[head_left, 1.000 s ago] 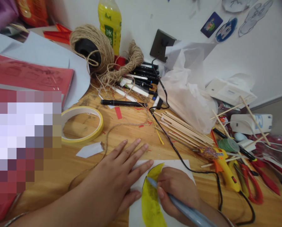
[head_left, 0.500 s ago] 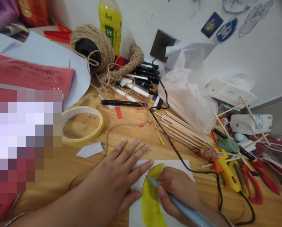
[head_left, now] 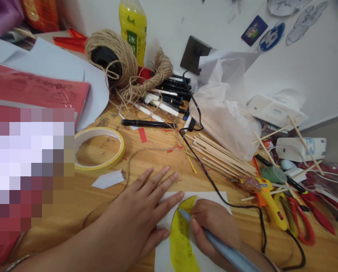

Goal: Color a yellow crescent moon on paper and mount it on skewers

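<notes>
My left hand (head_left: 146, 211) lies flat with fingers spread, its index finger and thumb over the left edge of a white sheet of paper (head_left: 162, 260). On the sheet is a yellow crescent shape (head_left: 182, 238) with a dark outline along its upper left side. My right hand (head_left: 214, 226) is closed around a light blue pen (head_left: 222, 245), its tip at the upper part of the crescent. Dark marks show within the yellow. The lower end of the crescent runs out of view.
A yellow tape roll (head_left: 119, 151) and a paper scrap (head_left: 108, 179) lie left. Behind are a twine spool (head_left: 123, 49), a bottle (head_left: 133, 26) and markers. To the right are bamboo sticks (head_left: 225, 153), a black cable (head_left: 214, 185), a yellow glue gun (head_left: 275, 209) and red-handled scissors (head_left: 302, 223).
The pen tip has shifted slightly up and to the right on the yellow crescent, with my right hand tilting a little. My left hand stays in place.
</notes>
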The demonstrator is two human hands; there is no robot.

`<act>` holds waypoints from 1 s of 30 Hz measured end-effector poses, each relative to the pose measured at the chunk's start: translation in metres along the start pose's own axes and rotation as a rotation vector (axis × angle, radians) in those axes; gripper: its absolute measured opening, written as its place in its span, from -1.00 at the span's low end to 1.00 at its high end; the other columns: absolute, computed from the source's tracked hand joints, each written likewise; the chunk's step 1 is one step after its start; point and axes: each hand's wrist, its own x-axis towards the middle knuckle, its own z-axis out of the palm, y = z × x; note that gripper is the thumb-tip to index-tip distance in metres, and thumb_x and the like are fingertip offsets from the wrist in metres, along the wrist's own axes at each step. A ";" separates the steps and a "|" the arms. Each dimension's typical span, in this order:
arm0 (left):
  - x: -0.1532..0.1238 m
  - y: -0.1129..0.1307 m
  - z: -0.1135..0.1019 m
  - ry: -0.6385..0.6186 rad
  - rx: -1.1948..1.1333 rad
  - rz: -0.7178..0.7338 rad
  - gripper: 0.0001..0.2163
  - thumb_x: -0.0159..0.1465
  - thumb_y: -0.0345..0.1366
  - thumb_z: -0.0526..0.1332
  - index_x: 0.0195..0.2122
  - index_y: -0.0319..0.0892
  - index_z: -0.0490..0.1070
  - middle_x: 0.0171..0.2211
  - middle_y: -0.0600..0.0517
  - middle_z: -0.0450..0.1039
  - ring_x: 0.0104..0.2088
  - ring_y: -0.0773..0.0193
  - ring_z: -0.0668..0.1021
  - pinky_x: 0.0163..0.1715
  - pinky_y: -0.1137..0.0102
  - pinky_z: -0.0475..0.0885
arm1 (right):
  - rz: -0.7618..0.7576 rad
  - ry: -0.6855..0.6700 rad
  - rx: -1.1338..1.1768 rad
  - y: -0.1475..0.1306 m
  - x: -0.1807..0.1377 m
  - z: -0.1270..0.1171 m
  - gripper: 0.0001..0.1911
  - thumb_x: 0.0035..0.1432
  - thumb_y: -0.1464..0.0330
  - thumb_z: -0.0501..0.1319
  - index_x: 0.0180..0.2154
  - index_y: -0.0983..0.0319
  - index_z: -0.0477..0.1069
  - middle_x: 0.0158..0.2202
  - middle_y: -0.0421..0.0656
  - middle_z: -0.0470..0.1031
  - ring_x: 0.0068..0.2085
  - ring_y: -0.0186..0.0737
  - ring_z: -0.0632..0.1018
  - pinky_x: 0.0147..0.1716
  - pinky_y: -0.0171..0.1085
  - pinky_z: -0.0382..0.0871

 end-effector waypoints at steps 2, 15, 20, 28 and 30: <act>0.000 0.000 -0.001 -0.013 -0.003 0.000 -0.48 0.27 0.08 0.08 0.19 -0.02 0.25 0.27 -0.14 0.17 0.26 -0.08 0.23 0.17 0.10 -0.10 | 0.006 0.001 0.000 0.000 0.000 0.000 -0.79 0.14 0.51 0.01 -0.47 0.11 0.24 -0.65 -0.25 0.41 -0.64 -0.22 0.44 -0.67 -0.25 0.35; 0.007 -0.008 -0.004 0.050 0.138 -0.049 -0.43 0.23 -0.01 0.19 0.20 -0.16 0.24 0.26 -0.19 0.17 0.24 -0.08 0.27 0.10 0.10 0.16 | 0.571 0.700 0.671 0.009 -0.003 -0.005 -0.90 0.21 0.30 0.21 -0.37 0.14 0.37 -0.55 -0.30 0.36 -0.53 -0.32 0.41 -0.54 -0.36 0.31; 0.010 -0.009 -0.013 0.064 0.136 -0.137 -0.52 0.28 -0.12 0.15 0.17 -0.25 0.30 0.26 -0.17 0.16 0.23 -0.06 0.28 0.12 0.09 0.24 | 0.613 0.715 0.535 0.015 0.000 -0.007 -0.85 0.05 0.34 0.35 -0.27 0.15 0.49 -0.33 -0.18 0.50 -0.38 -0.26 0.51 -0.39 -0.31 0.40; 0.007 0.003 -0.022 -0.364 -0.032 -0.091 -0.13 0.01 0.09 0.33 0.25 -0.34 0.14 0.29 -0.30 -0.02 0.27 -0.15 0.18 0.20 0.07 0.19 | 0.408 0.561 0.703 0.014 -0.009 -0.010 -0.92 0.27 0.29 0.18 -0.22 0.10 0.44 -0.42 -0.22 0.46 -0.41 -0.25 0.48 -0.41 -0.26 0.39; 0.008 0.000 -0.018 -0.349 -0.024 -0.111 -0.12 0.01 0.06 0.35 0.26 -0.32 0.12 0.31 -0.29 -0.07 0.29 -0.13 0.13 0.21 0.08 0.16 | 0.382 0.512 0.700 0.012 -0.008 -0.012 -0.91 0.28 0.28 0.16 -0.21 0.10 0.43 -0.43 -0.23 0.46 -0.43 -0.25 0.48 -0.44 -0.27 0.39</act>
